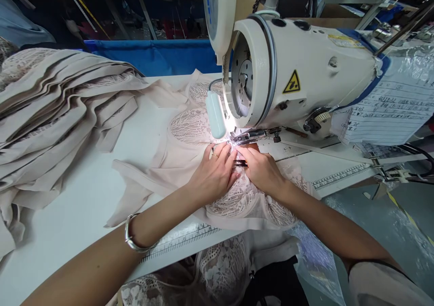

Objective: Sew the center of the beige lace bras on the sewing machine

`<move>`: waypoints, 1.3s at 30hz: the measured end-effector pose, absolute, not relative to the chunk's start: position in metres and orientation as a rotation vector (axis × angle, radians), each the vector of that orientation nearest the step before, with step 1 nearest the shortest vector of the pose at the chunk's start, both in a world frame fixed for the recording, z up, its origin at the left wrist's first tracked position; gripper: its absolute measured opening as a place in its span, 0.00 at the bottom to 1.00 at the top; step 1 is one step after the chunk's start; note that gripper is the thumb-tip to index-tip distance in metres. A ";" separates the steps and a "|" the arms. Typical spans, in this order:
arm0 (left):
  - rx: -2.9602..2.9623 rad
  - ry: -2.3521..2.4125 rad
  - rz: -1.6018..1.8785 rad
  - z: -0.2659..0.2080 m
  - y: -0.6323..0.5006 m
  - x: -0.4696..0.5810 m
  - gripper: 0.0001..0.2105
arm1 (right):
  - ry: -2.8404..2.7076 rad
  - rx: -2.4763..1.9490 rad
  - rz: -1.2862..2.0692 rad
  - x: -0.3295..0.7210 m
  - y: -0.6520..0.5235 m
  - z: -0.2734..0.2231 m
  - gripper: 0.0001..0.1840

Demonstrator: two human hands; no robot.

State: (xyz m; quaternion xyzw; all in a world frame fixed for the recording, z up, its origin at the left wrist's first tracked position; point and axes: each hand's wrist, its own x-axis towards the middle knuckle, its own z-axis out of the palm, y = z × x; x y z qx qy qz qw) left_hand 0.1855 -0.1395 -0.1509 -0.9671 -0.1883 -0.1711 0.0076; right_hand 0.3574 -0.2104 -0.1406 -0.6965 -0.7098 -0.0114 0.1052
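Here's the lace garment [230,206], spread on the white desk [84,238] and running right under the needle area of the sewing machine [305,66]! Left hand [214,174] and right hand [266,171] both press on it, fingers bent and close together; whether they pinch the cloth, I can't tell. A dark metal tool [240,163] shows between them. The lit lamp [215,116] glows just beyond, and a garment pile [68,111] lies away to the left.
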 end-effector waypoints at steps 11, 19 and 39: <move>-3.001 -0.567 -0.463 -0.148 -0.138 0.185 0.25 | -2.098 -2.064 -0.021 0.357 -0.211 -0.139 0.23; -2.989 -0.581 -0.471 -0.151 -0.136 0.184 0.26 | -2.104 -2.089 0.039 0.355 -0.207 -0.133 0.23; -3.310 -0.338 -0.449 -0.141 -0.115 0.173 0.17 | -2.093 -1.870 0.132 0.369 -0.204 -0.133 0.16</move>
